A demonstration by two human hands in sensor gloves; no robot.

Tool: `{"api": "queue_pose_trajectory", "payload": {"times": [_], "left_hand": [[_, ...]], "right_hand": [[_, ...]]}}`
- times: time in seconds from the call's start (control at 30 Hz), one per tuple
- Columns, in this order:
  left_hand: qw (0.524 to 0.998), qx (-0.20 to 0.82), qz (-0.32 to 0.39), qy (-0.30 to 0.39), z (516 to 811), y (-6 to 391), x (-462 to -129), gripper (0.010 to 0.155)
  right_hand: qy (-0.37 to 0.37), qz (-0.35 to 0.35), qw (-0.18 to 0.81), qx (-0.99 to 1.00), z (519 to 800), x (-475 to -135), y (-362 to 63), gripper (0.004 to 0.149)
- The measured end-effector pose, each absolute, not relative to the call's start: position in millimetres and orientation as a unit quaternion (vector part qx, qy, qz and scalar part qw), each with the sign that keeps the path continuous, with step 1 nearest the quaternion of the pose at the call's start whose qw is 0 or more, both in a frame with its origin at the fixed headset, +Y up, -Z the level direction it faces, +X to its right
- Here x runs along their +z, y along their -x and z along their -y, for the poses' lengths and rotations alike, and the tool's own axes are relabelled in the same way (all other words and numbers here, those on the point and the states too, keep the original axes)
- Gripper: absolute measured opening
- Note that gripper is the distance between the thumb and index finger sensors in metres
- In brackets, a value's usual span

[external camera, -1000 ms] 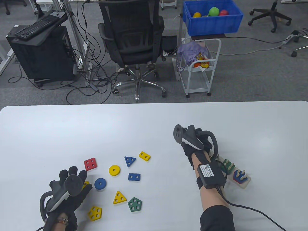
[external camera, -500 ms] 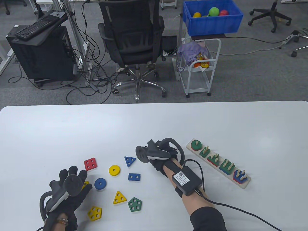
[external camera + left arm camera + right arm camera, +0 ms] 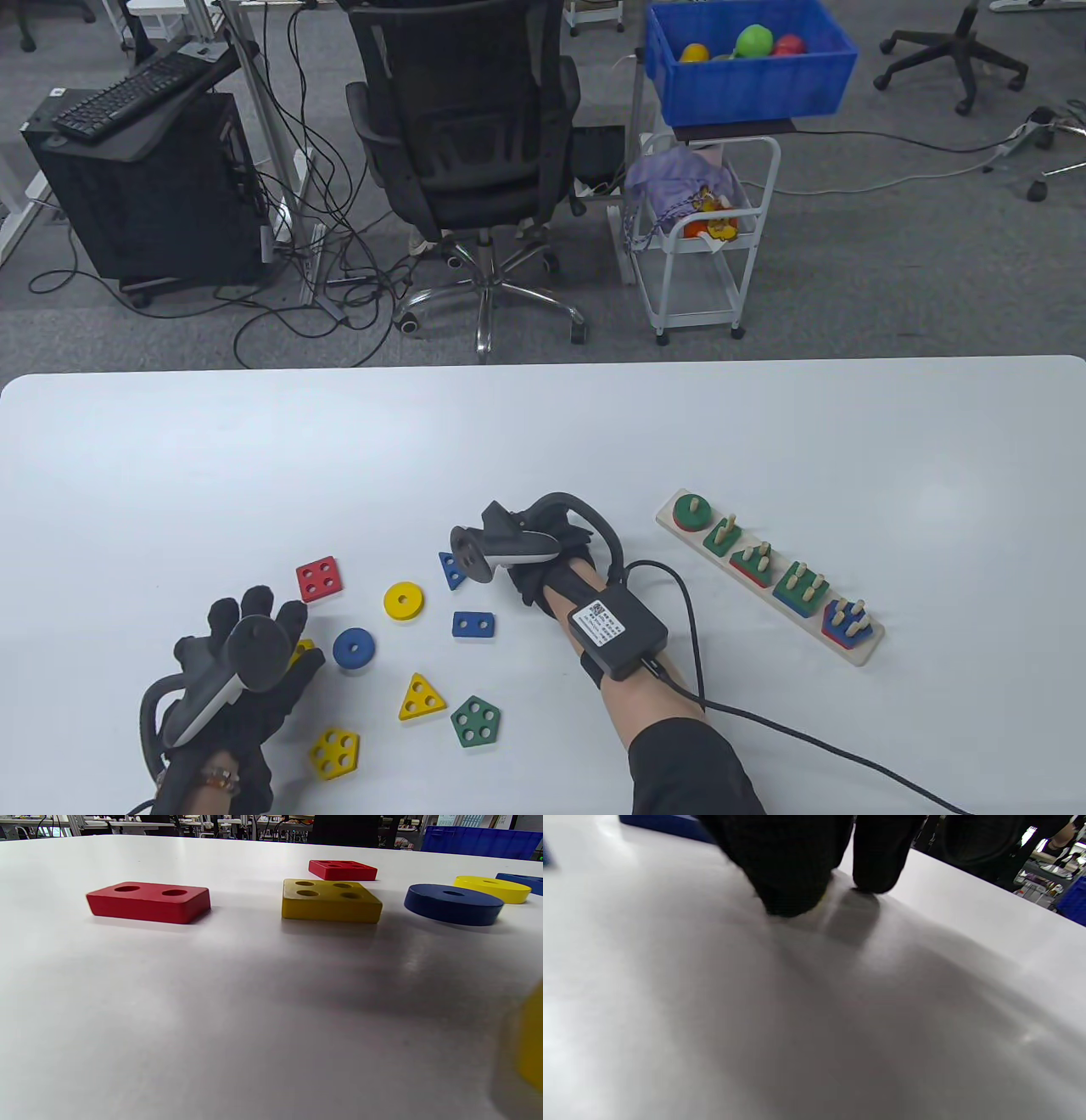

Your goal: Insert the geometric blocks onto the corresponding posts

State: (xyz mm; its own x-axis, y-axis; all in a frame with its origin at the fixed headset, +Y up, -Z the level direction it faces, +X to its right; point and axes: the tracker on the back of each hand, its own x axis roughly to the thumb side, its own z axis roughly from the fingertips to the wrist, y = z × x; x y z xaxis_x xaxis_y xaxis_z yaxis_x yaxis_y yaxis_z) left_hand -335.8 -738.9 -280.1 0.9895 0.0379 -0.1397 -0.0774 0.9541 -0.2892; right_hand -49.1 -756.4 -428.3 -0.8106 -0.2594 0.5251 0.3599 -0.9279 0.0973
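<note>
On white table (image 3: 543, 441), flat holed wooden blocks (image 3: 475, 720).

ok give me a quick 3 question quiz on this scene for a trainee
1. True or false: the post board already carries blocks.
2. Which loose block lies nearest the right hand? A) green pentagon B) blue triangle C) red square
3. Fill in: the left wrist view shows a red block with ___ holes.

Key: 1 true; 2 B; 3 two.
</note>
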Motion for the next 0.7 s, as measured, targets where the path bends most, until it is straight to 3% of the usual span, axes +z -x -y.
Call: {"api": "queue_pose_trajectory", "payload": {"times": [0.4,0.7], "left_hand": [[0.987,0.03,-0.065,0.146,738.5,335.8,-280.8,0.071],[0.987,0.03,-0.067,0.146,739.0,336.1,-280.8,0.071]], "right_hand": [[0.229,0.053,0.11,-0.966,751.8,-431.5,25.9,0.063],[0.182,-0.003,0.05,-0.982,692.7,-425.3,-25.4,0.065]]}}
